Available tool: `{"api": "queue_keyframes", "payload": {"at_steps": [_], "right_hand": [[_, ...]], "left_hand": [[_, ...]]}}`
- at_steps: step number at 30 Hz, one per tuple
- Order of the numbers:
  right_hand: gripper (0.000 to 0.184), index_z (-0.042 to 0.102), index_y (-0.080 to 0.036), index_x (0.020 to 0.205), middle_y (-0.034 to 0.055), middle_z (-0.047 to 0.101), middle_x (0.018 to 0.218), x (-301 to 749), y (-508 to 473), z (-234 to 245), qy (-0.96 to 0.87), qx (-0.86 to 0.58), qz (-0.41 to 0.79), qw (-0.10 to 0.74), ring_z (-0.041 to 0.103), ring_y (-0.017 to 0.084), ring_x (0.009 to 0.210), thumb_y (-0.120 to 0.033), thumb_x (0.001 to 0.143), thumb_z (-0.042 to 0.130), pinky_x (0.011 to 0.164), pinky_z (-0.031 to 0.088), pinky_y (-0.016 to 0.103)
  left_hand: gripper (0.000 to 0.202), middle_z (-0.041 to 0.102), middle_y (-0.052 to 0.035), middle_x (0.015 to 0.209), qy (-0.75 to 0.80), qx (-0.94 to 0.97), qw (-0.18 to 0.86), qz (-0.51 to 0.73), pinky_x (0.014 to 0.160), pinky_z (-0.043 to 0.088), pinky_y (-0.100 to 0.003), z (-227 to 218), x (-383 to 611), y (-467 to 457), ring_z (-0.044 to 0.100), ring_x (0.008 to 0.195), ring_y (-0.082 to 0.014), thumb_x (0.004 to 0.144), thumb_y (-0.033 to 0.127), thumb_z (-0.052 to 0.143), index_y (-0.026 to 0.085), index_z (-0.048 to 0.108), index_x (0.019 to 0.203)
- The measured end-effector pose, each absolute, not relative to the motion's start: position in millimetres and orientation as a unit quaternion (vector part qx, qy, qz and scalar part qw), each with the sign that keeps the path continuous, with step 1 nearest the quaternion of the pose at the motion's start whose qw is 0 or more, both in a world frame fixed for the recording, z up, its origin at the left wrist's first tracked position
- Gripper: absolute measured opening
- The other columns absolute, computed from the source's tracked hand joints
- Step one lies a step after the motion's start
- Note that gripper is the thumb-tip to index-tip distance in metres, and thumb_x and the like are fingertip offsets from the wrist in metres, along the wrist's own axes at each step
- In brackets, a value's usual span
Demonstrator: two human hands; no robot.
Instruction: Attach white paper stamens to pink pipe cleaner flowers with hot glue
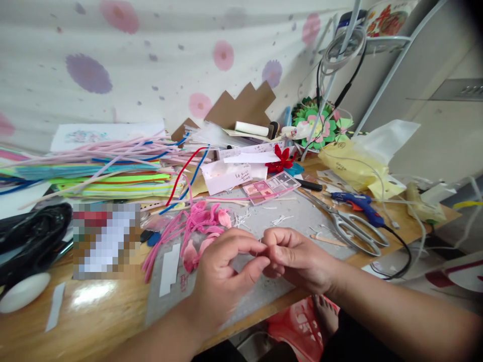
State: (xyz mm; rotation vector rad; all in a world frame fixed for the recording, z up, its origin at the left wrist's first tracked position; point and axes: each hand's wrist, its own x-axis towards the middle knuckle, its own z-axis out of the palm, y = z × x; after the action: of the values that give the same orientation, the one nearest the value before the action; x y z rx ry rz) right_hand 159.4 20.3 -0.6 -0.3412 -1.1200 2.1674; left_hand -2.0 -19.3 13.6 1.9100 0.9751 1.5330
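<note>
My left hand (230, 271) and my right hand (300, 256) meet over the grey mat (241, 314) near the table's front edge. The fingertips of both are pinched close together. A thin pale bit shows between them, too small to name. Just behind my left hand lie pink fuzzy-stemmed flowers (204, 218) with pink petals (190, 256). White scraps (281, 219) are scattered on the mat beyond my hands. A white paper strip (169, 270) lies left of my left hand.
Large scissors (345, 226) and a blue glue gun (358, 203) with a trailing cord lie at right. Bundles of coloured pipe cleaners (113, 173) fill the back left. A palette (271, 187) sits behind the scraps. A black bag (33, 241) is at far left.
</note>
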Motion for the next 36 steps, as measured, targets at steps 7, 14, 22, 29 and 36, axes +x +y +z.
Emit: {"api": "queue_keyframes", "payload": {"at_steps": [7, 14, 22, 29, 36], "right_hand": [[0.032, 0.054, -0.015, 0.063, -0.0061, 0.049, 0.053, 157.0, 21.8, 0.7, -0.476, -0.153, 0.795, 0.343, 0.037, 0.006, 0.05, -0.037, 0.077, 0.073, 0.051, 0.025, 0.021], [0.033, 0.052, -0.015, 0.063, -0.0061, 0.048, 0.055, 157.6, 24.9, -3.6, -0.516, -0.179, 0.763, 0.346, 0.035, 0.007, 0.053, -0.038, 0.079, 0.071, 0.053, 0.024, 0.022], [0.035, 0.052, -0.016, 0.062, -0.0067, 0.046, 0.054, 158.4, 24.6, -0.8, -0.532, -0.218, 0.749, 0.331, 0.032, 0.008, 0.051, -0.041, 0.076, 0.072, 0.052, 0.022, 0.023], [0.034, 0.052, -0.016, 0.061, -0.0067, 0.047, 0.053, 159.0, 24.8, -5.3, -0.525, -0.219, 0.756, 0.323, 0.033, 0.007, 0.051, -0.039, 0.075, 0.073, 0.052, 0.021, 0.023], [0.033, 0.053, -0.015, 0.062, -0.006, 0.048, 0.055, 155.6, 21.4, -6.2, -0.515, -0.205, 0.764, 0.33, 0.036, 0.007, 0.052, -0.038, 0.077, 0.072, 0.053, 0.023, 0.023]], "left_hand": [[0.015, 0.066, -0.0012, 0.073, 0.367, 0.707, 0.198, 0.571, 0.065, 0.051, -0.023, 18.5, -0.3, -19.4, 0.063, 0.069, -0.0122, 0.074, 0.002, 0.065, 0.017, 0.067, 0.079], [0.017, 0.066, -0.0031, 0.072, 0.384, 0.717, 0.127, 0.568, 0.065, 0.052, -0.025, 18.7, 1.0, -19.0, 0.064, 0.069, -0.0136, 0.072, -0.001, 0.063, 0.014, 0.066, 0.078], [0.017, 0.067, -0.0049, 0.07, 0.391, 0.751, 0.06, 0.529, 0.061, 0.052, -0.025, 20.0, -0.7, -19.1, 0.064, 0.066, -0.0146, 0.071, -0.001, 0.061, 0.014, 0.065, 0.077], [0.018, 0.065, -0.0042, 0.067, 0.384, 0.767, 0.055, 0.512, 0.059, 0.051, -0.026, 20.0, -2.3, -18.6, 0.062, 0.064, -0.0145, 0.071, -0.001, 0.058, 0.016, 0.062, 0.07], [0.019, 0.061, -0.0042, 0.067, 0.379, 0.768, 0.077, 0.51, 0.06, 0.049, -0.027, 20.3, -1.4, -18.5, 0.059, 0.064, -0.0152, 0.07, -0.002, 0.055, 0.016, 0.06, 0.066]]}}
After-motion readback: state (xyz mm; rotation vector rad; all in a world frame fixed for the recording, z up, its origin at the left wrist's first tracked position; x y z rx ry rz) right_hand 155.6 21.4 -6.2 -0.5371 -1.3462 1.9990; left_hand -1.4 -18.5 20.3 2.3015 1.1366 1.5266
